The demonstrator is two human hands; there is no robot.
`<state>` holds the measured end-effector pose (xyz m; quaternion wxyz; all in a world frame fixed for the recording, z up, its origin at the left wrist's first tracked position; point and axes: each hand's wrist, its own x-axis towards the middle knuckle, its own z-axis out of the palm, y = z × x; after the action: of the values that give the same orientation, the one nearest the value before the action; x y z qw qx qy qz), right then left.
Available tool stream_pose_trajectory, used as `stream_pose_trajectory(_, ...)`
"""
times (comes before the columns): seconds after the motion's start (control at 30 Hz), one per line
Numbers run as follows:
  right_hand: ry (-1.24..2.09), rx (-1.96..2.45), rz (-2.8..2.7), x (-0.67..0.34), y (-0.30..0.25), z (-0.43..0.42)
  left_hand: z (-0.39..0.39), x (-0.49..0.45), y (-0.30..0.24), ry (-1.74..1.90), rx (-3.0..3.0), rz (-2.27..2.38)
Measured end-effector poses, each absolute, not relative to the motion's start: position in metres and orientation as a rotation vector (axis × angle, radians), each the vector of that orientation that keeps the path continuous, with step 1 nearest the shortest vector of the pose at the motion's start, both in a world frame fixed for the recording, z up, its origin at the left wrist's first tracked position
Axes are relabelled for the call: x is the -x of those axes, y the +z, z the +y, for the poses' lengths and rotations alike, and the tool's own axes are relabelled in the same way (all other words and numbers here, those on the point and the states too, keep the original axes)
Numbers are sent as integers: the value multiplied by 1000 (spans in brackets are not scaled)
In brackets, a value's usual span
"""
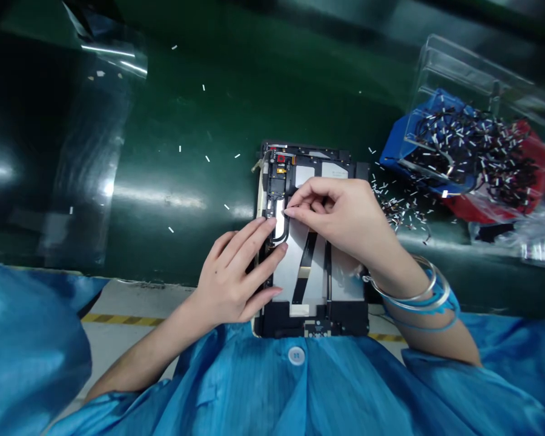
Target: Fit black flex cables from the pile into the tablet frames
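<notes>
An opened tablet (pixel 315 303) lies on the green mat in front of me, its inner boards and silver battery panels showing. My left hand (pixel 236 275) rests on its left edge with the fingers stretched out flat beside a thin black cable (pixel 282 237) that curves across the panel. My right hand (pixel 345 218) hovers over the middle of the tablet. Its thumb and forefinger are pinched together at the cable's upper end near the left board. What the pinch holds is too small to make out. Silver and blue bangles (pixel 420 290) circle my right wrist.
A clear plastic bin (pixel 472 79) at the right stands over blue and red trays (pixel 395 145) heaped with several small black cables; loose ones and white scraps litter the mat (pixel 186 121). A clear plastic sheet (pixel 95 139) lies at the left. The table's front edge has yellow-black tape (pixel 118 318).
</notes>
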<state>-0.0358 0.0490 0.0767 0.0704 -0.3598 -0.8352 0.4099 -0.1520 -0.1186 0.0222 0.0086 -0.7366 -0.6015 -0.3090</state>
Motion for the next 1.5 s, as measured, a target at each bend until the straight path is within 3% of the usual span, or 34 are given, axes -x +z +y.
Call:
stream_pose_trajectory(0.47,1007,1008,-2612,31,76,43,-115,159,30,-836,2435,-1785)
stream_pose_trajectory(0.7,255,672,-2828,0,81,24,-111,164,33,-780,2469,-1712)
stream_pose_trajectory(0.9,-45,474,-2985,-3,63,21,-111,164,30,-784,2461,-1713)
stream_pose_trajectory(1.0,-27,551,-2942,3,63,27,-109,161,32,-849,2461,-1742)
stream_pose_trajectory(1.2,280,915,-2611,-34,77,20,-121,153,37,-1406,2181,-2057)
stream_pose_trajectory(1.33,296,1433,-2362,-74,64,0,-139,140,30,-1455,1763,-2433)
stream_pose_trajectory(1.5,730,1547,-2374,-83,50,-20,-146,121,31,-1513,1823,-2541)
